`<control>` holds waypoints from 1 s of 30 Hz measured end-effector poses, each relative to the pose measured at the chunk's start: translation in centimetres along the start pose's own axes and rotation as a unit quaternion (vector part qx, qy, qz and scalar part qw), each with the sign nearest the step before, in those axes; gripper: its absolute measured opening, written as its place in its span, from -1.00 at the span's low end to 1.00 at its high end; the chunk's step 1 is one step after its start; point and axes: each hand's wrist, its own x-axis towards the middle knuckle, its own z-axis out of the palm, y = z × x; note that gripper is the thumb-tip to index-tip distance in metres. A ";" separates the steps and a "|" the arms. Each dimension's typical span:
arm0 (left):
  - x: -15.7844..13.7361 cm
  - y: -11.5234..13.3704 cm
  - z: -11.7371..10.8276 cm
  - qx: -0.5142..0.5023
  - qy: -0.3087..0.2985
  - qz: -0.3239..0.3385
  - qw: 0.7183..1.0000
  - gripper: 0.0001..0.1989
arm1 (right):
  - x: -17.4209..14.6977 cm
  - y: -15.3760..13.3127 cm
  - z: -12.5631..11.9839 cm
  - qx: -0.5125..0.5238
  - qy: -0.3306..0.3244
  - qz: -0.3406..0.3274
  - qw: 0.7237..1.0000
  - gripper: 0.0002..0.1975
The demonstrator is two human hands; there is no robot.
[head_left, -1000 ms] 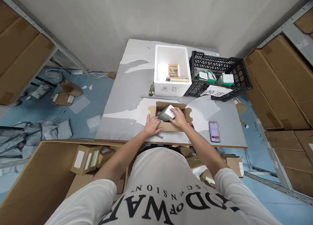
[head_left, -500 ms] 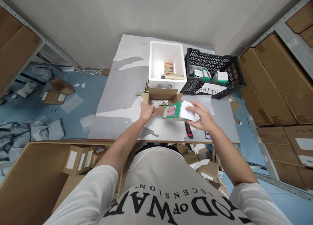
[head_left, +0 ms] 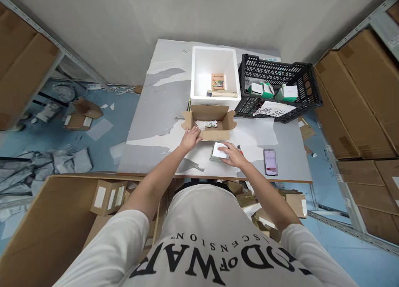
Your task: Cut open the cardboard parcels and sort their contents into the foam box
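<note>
A small white box (head_left: 218,151) is seen standing on the grey table (head_left: 156,112), just in front of an open cardboard box (head_left: 209,123). The right hand (head_left: 232,154) is laid on the small box from its right side, the fingers curled loosely over its top and edge — a light hold rather than a firm clamp. The left hand (head_left: 190,138) is rested at the near left corner of the cardboard box, fingers spread fairly wide and flat against the flap and the table. Crumpled paper and small items are visible inside the cardboard box. Behind it a white foam container (head_left: 214,56) is placed, with a small printed packet on its floor, and beside that a black plastic crate (head_left: 307,85) holding green-and-white boxes. A phone (head_left: 270,161) is lying flat on the table to the right of the right hand — apart from it.
</note>
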 end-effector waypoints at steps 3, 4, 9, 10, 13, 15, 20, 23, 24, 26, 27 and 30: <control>-1.4 0.7 -0.5 -0.031 0.017 0.017 0.999 -0.53 | 0.2 -0.1 -0.5 0.004 -0.021 -0.023 1.000 -0.50; -2.1 1.1 -0.5 -0.043 0.026 0.037 0.998 -0.53 | 0.2 -0.2 -0.7 0.005 -0.023 -0.027 0.999 -0.50; -5.4 3.9 0.5 -0.146 -0.010 0.133 0.980 -0.16 | 0.5 -0.9 -2.0 -0.004 -0.026 -0.046 0.999 -0.45; -5.6 4.6 0.9 -0.171 -0.023 0.127 0.977 -0.03 | 0.7 -1.0 -2.1 -0.006 -0.035 -0.055 0.998 -0.44; -4.8 6.1 2.0 -0.230 -0.046 0.106 0.966 0.17 | 1.1 -1.0 -2.4 -0.006 -0.061 -0.082 0.995 -0.43; -3.8 6.7 2.5 -0.254 -0.047 0.104 0.960 0.14 | 1.4 -0.9 -2.5 -0.008 -0.070 -0.099 0.993 -0.42; -2.6 6.9 2.6 -0.278 -0.041 0.101 0.954 -0.08 | 2.2 -1.5 -3.6 -0.032 -0.114 -0.113 0.987 -0.43; -2.6 6.8 2.7 -0.281 -0.042 0.096 0.954 -0.12 | 3.1 -2.2 -4.2 -0.081 -0.146 -0.102 0.981 -0.48; -2.7 6.9 2.8 -0.281 -0.041 0.092 0.954 -0.12 | 3.5 -2.4 -4.3 -0.098 -0.154 -0.102 0.978 -0.49; -2.7 6.9 3.1 -0.282 -0.038 0.084 0.955 -0.12 | 4.0 -2.7 -4.4 -0.120 -0.166 -0.106 0.973 -0.48; -2.6 7.0 3.2 -0.283 -0.037 0.080 0.955 -0.12 | 4.3 -2.8 -4.4 -0.124 -0.169 -0.110 0.972 -0.47; -2.6 6.9 3.5 -0.290 -0.035 0.076 0.953 -0.13 | 4.5 -3.0 -4.5 -0.117 -0.161 -0.121 0.973 -0.51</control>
